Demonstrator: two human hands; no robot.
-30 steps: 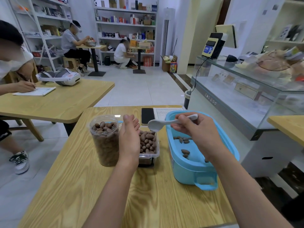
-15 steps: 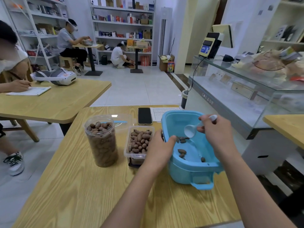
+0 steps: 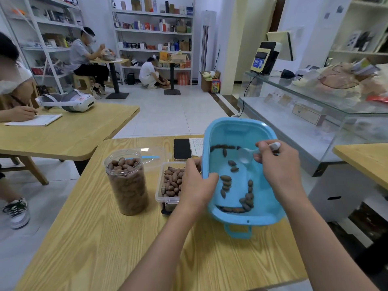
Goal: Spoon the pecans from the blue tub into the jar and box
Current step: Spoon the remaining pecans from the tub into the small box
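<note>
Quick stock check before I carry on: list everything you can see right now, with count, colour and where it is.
tub: 1, blue, table right, tipped toward the camera
pecans: about twenty loose, brown, in the tub
jar: 1, clear, nearly full of pecans, table left
box: 1, clear, holding pecans, between jar and tub
spoon: 1, white, over the tub
phone: 1, black, far table edge
paper: 1, white, beside the phone
headset: 1, white, next table
people: 3, at the next table and by the shelves
left hand: grips the tub's left rim
right hand: pinches the spoon handle
</note>
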